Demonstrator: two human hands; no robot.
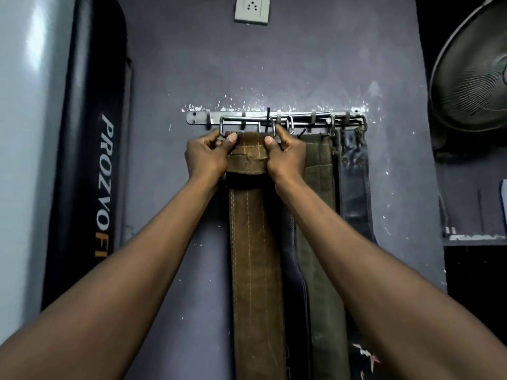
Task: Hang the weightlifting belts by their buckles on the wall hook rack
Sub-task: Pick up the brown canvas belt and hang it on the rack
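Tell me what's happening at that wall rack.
A person holds the top of a brown belt, with the left hand and right hand gripping it just below its metal buckle, which is up at the hook rack. Whether it has caught a hook is unclear. An olive belt and a dark belt hang to its right.

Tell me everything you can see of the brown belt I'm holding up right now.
The brown belt looks like worn leather with pale stitch lines, hanging straight down the wall. Its top end is folded over a metal buckle at the hook rack. The left hand and right hand pinch that folded end from either side.
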